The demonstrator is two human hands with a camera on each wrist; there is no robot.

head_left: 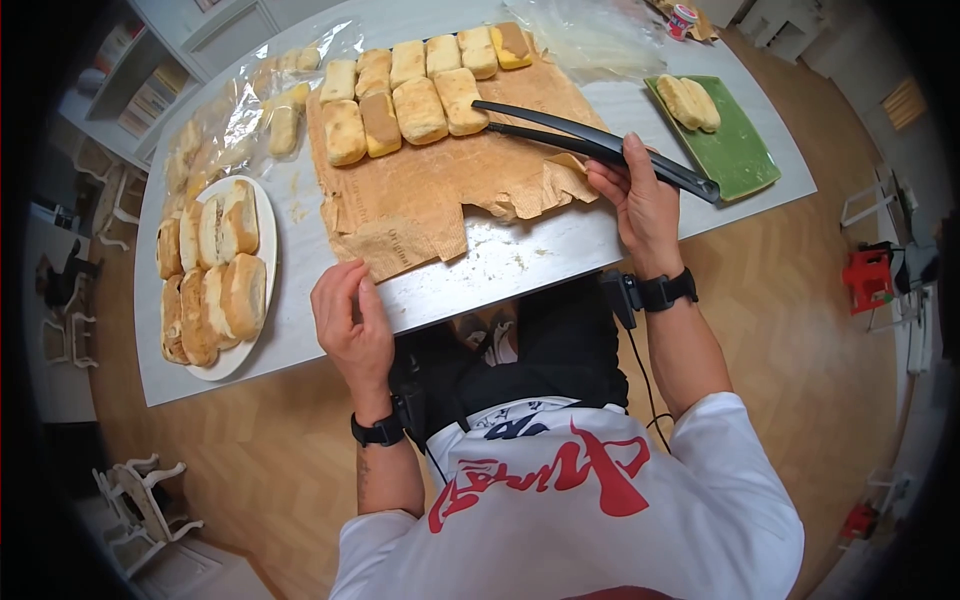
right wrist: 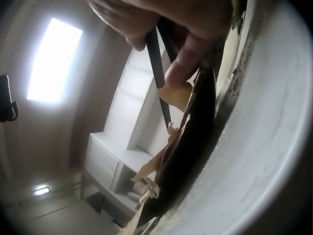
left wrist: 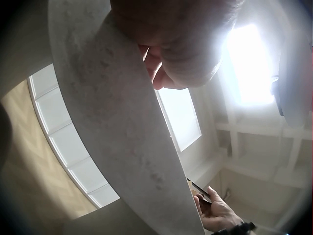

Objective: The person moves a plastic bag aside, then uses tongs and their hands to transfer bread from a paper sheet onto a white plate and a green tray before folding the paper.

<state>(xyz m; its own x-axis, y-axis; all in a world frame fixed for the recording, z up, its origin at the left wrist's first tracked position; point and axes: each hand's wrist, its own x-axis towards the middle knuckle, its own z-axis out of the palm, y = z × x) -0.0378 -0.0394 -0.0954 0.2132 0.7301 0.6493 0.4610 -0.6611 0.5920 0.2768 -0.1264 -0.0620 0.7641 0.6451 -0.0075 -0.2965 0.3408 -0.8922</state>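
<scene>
My right hand (head_left: 648, 205) holds a pair of black tongs (head_left: 590, 145) near their hinged end. The spread tips point left, right at the last bread roll (head_left: 462, 100) of the front row. Two rows of rolls, some with smooth tan or yellow patches, lie on a torn brown paper sheet (head_left: 420, 195). In the right wrist view, a ragged paper flap (right wrist: 176, 95) rises against a fingertip. My left hand (head_left: 355, 325) rests at the table's near edge, fingers loosely bent, beside the paper's front corner. Nothing shows in its grasp in the left wrist view.
An oval white plate (head_left: 268, 225) with several split rolls stands at the left. Behind it lie clear plastic bags (head_left: 235, 105) with more bread. A green rectangular plate (head_left: 745, 160) with bread is at the right, and a small tub (head_left: 682, 20) stands farther back.
</scene>
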